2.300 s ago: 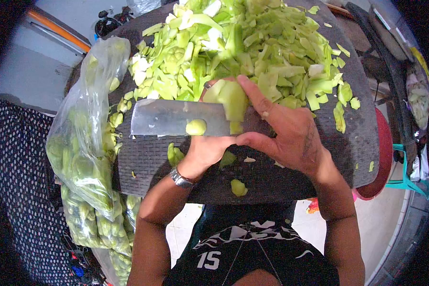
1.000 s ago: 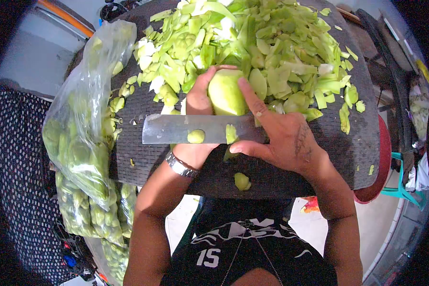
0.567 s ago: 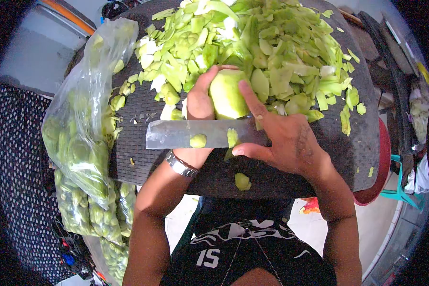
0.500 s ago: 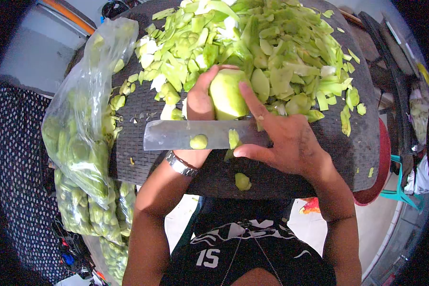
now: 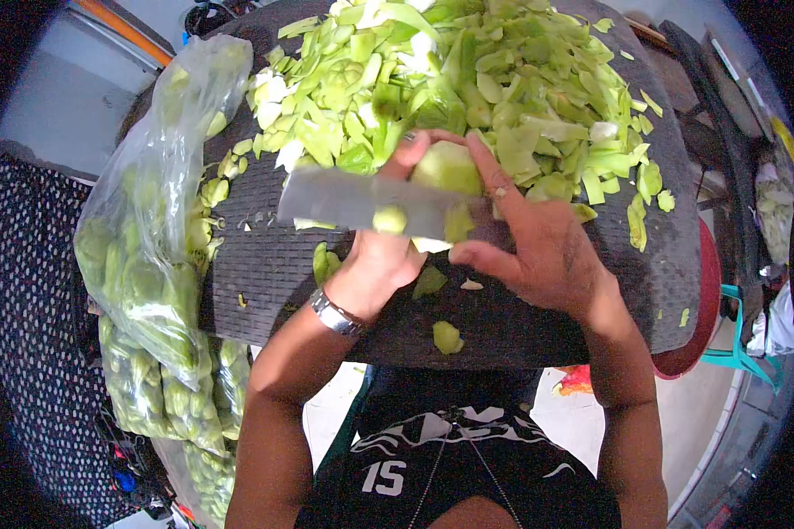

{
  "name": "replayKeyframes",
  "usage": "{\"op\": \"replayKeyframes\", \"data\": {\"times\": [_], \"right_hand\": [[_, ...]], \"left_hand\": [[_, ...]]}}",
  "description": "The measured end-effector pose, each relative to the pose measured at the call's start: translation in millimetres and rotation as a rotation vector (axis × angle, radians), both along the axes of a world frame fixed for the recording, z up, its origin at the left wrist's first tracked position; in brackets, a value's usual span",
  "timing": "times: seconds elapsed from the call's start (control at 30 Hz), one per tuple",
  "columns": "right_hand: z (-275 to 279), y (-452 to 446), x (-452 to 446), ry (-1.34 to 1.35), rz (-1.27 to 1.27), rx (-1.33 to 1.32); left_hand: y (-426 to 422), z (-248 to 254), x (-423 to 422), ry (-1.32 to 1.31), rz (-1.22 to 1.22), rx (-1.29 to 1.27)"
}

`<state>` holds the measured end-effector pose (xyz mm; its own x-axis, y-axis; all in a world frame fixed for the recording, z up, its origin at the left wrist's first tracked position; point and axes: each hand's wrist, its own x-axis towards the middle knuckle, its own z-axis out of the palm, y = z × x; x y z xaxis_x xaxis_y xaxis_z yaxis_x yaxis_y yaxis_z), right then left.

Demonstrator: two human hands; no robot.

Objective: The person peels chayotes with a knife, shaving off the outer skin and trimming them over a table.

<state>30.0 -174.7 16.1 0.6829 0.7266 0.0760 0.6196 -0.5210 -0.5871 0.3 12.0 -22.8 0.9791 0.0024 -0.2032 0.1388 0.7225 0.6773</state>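
A pale green peeled vegetable (image 5: pixel 448 167) is in my left hand (image 5: pixel 384 256), whose fingers wrap round its far side. My right hand (image 5: pixel 543 242) grips a wide-bladed knife (image 5: pixel 335 198), its handle hidden in the palm. The blade points left and crosses over my left hand and the near part of the vegetable. Two bits of green peel stick to the blade. My right index finger touches the vegetable's right side. Beyond both hands lies a large heap of green peelings (image 5: pixel 538 97).
Clear plastic bags of green vegetables (image 5: pixel 141 282) stand at the left of the dark table (image 5: pixel 265 304). Loose peel (image 5: pixel 447 338) lies near the front edge. A red tub (image 5: pixel 707 300) and a teal stool (image 5: pixel 743 357) are at the right.
The knife has moved up and away from my body, its blade now slanted across the vegetable. My left hand and the vegetable have turned and shifted slightly to the right.
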Motion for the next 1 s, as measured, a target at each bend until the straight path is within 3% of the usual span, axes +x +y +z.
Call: {"op": "replayKeyframes", "data": {"times": [0.2,0.3,0.4,0.5,0.6,0.7,0.77,0.87,0.97,1.0], "right_hand": [[-4,3,-8,0.029,0.022,-0.033],[-7,4,-5,-0.005,0.018,0.000],[-5,2,-4,-0.042,0.000,0.007],[-6,0,1,-0.011,0.014,0.064],[-3,-2,7,0.032,0.011,0.098],[9,0,14,0.496,-0.173,0.127],[12,1,14,0.600,-0.236,0.152],[-2,3,0,0.231,-0.145,0.181],[-19,9,-9,-0.046,-0.063,0.213],[-24,11,-12,-0.078,-0.052,0.222]], "left_hand": [[5,10,-1,0.046,0.006,-0.049],[-2,12,-6,0.048,0.104,0.084],[1,9,-8,-0.058,0.052,0.188],[1,5,-9,-0.031,0.043,0.088],[-10,5,-5,-0.014,0.158,0.245],[-13,6,-4,-0.083,0.253,0.279],[-4,16,-4,0.003,0.178,0.232],[-1,19,-2,0.068,0.198,0.098],[8,5,-6,0.027,-0.032,-0.284],[6,5,-7,0.009,0.014,-0.228]]}}
